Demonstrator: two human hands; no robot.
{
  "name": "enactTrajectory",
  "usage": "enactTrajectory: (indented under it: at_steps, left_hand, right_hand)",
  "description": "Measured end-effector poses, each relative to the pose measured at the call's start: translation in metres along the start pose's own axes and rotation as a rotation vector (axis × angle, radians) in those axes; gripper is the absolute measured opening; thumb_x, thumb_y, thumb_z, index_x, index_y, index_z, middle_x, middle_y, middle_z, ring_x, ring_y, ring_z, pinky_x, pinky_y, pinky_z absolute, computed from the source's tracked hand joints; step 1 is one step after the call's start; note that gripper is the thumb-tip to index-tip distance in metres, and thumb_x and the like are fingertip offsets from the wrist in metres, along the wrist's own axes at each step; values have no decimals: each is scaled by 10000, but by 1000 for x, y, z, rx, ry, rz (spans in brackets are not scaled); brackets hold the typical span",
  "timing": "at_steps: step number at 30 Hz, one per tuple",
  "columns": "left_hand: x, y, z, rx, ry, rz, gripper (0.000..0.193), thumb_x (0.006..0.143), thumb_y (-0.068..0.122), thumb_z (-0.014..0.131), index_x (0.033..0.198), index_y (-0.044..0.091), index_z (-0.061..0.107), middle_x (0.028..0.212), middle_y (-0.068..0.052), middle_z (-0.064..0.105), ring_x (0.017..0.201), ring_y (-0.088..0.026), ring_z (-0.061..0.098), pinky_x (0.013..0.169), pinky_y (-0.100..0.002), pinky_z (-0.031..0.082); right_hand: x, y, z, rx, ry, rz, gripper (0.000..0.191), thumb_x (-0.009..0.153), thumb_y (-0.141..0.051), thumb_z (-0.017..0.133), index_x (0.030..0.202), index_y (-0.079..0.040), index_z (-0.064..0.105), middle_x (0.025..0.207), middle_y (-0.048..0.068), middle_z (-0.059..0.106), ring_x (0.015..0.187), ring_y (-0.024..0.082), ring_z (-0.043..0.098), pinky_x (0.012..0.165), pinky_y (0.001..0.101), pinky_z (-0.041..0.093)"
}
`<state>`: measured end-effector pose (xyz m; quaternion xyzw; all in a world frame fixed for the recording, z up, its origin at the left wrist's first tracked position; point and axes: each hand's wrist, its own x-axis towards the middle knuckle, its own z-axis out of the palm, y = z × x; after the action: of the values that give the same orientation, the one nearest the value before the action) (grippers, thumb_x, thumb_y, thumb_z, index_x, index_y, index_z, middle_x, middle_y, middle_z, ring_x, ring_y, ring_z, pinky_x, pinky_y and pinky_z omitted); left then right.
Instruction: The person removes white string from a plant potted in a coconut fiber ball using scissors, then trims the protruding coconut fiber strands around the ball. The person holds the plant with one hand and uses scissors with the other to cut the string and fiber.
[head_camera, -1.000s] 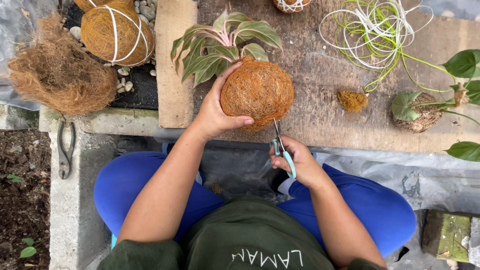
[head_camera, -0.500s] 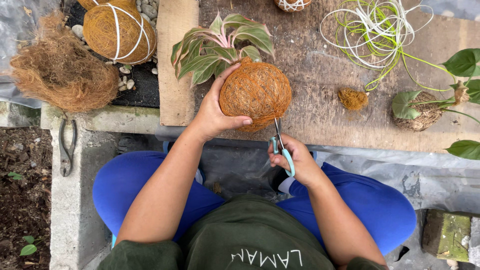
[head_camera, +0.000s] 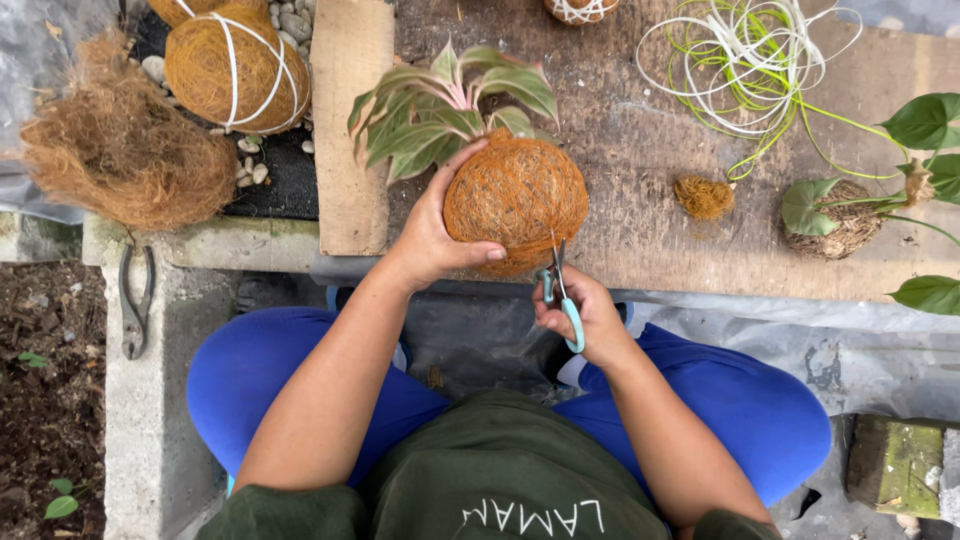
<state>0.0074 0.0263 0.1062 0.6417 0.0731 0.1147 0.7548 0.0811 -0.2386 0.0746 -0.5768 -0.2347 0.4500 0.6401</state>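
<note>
Two hands: left hand (head_camera: 435, 235) cups fibrous ball (head_camera: 517, 203), right hand (head_camera: 590, 320) grips scissors (head_camera: 560, 290).

— What's on the wooden board (head_camera: 660, 240)?
— A fibre-wrapped plant ball (head_camera: 520, 200), cupped by the left hand (head_camera: 435, 235); the right hand (head_camera: 585, 320), at the board's near edge, points scissors (head_camera: 560, 295) at it.

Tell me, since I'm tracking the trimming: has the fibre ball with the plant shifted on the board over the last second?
Yes, slightly. The fibre ball in the left hand has drifted left, away from the small fibre tuft lying on the wooden board.
</note>
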Motion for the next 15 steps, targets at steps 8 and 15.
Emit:
enactTrajectory:
  at_steps: [8,15]
  left_hand:
    - [-1,-1,2,-46,-43,14,1128,663,226,949,1606,76,348,1644,-138,422,1542,-262,407,1302,-409,313]
    - [-7,1,1,-69,-42,-7,1148,648,218,955,1609,88,341,1616,-131,448,1522,-260,430,1292,-409,333]
  right_hand:
    - [1,17,-2,-71,62,-142,509,805,-473,871,985,-54,643,851,-10,631,752,58,584,670,210,482]
    - [-7,17,-3,-217,198,21,285,842,-234,863,823,-45,650,665,-1,646,561,75,601,499,217,451]
